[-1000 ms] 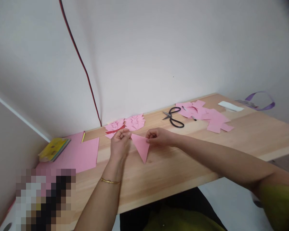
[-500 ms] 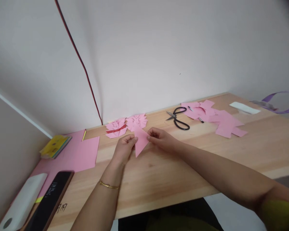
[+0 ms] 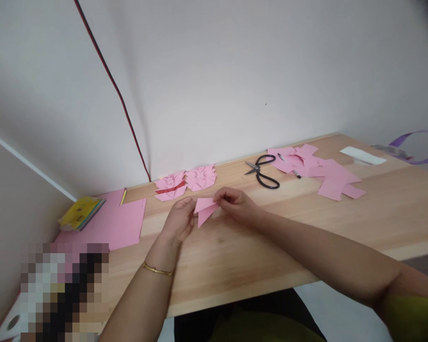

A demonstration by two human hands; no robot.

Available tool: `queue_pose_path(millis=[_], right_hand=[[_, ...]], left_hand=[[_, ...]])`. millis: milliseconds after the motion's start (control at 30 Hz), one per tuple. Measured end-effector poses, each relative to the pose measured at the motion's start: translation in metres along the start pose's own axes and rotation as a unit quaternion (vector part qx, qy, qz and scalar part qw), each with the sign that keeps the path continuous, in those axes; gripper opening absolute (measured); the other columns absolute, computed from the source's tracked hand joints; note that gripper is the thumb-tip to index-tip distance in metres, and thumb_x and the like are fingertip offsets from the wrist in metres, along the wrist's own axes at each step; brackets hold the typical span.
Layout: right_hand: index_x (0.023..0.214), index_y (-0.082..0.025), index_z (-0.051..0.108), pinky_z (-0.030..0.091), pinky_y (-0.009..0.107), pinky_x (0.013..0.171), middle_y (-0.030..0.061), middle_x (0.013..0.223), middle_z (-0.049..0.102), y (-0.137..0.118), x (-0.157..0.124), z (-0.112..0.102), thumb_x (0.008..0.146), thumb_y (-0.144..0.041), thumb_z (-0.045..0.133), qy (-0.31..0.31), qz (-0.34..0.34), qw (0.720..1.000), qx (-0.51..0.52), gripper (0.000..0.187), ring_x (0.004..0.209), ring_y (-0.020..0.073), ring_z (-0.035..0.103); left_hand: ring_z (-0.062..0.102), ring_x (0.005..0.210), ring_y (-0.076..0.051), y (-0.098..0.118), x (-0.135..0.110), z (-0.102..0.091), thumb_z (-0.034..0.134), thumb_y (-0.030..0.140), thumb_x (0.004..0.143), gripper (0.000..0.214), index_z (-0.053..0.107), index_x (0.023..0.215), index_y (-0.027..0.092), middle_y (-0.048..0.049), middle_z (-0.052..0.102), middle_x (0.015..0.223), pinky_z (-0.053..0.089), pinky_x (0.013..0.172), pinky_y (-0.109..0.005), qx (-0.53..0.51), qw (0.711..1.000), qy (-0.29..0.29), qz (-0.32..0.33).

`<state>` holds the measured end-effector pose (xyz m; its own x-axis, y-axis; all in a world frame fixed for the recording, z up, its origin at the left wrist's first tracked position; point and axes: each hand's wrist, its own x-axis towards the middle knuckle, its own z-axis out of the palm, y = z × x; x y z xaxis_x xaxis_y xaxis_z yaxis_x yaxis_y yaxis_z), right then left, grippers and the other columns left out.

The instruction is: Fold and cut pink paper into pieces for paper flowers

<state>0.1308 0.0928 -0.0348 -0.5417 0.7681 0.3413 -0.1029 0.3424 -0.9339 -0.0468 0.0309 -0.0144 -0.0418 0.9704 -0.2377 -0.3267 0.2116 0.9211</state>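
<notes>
Between my two hands, a small piece of pink paper (image 3: 205, 207) is held above the wooden table, its upper part folded over and a pointed corner hanging down. My left hand (image 3: 180, 217) pinches its left edge and wears a bracelet at the wrist. From the other side, my right hand (image 3: 233, 203) is closed on the paper's right corner with thumb and fingertips. Just beyond my hands lie two pleated pink paper pieces, one (image 3: 200, 178) plain and one (image 3: 170, 186) with a red strip across it.
Black-handled scissors (image 3: 262, 172) lie spread near the wall. Cut pink paper scraps (image 3: 337, 179) and a pen (image 3: 296, 174) are to their right, then a white strip (image 3: 363, 156). At left, a yellow packet (image 3: 80, 213) rests on pink sheets (image 3: 124, 223); a pixelated patch hides the corner.
The pink paper was a flat triangular shape standing between my hands; its top is now folded down toward me. My right hand has shifted slightly left.
</notes>
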Motion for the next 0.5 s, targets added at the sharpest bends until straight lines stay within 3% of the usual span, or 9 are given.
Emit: queue_pose_path(millis=[133, 300, 500], right_hand=[[0.079, -0.018, 0.062, 0.042, 0.026, 0.064, 0.0019, 0.074, 0.062, 0.0042, 0.0003, -0.0019, 0.081, -0.019, 0.052, 0.018, -0.043, 0.997, -0.067, 0.01, 0.067, 0.012, 0.054], [0.08, -0.018, 0.063, 0.044, 0.025, 0.064, 0.0028, 0.076, 0.064, 0.0048, 0.0004, -0.0019, 0.081, -0.015, 0.05, 0.017, -0.107, 0.987, -0.118, 0.014, 0.068, 0.0117, 0.057], [0.081, -0.018, 0.064, 0.046, 0.025, 0.065, 0.003, 0.076, 0.064, 0.0063, 0.0012, -0.002, 0.082, -0.014, 0.049, 0.022, -0.126, 0.981, -0.148, 0.015, 0.069, 0.012, 0.058]], left_hand=[[0.067, 0.063, -0.018, 0.0052, -0.0031, -0.0004, 0.056, 0.054, 0.081, 0.049, 0.066, 0.101, 0.01, -0.0154, 0.071, 0.088, 0.053, 0.054, -0.027, -0.022, 0.994, -0.056, -0.096], [0.067, 0.064, -0.016, 0.0024, -0.0021, -0.0033, 0.063, 0.033, 0.082, 0.035, 0.065, 0.103, 0.006, -0.0185, 0.072, 0.09, 0.052, 0.052, -0.021, -0.008, 0.993, -0.066, -0.099], [0.065, 0.059, -0.014, 0.0057, -0.0043, 0.0021, 0.059, 0.025, 0.084, 0.027, 0.065, 0.1, 0.004, -0.0171, 0.072, 0.08, 0.048, 0.047, -0.018, 0.006, 0.994, -0.027, -0.108]])
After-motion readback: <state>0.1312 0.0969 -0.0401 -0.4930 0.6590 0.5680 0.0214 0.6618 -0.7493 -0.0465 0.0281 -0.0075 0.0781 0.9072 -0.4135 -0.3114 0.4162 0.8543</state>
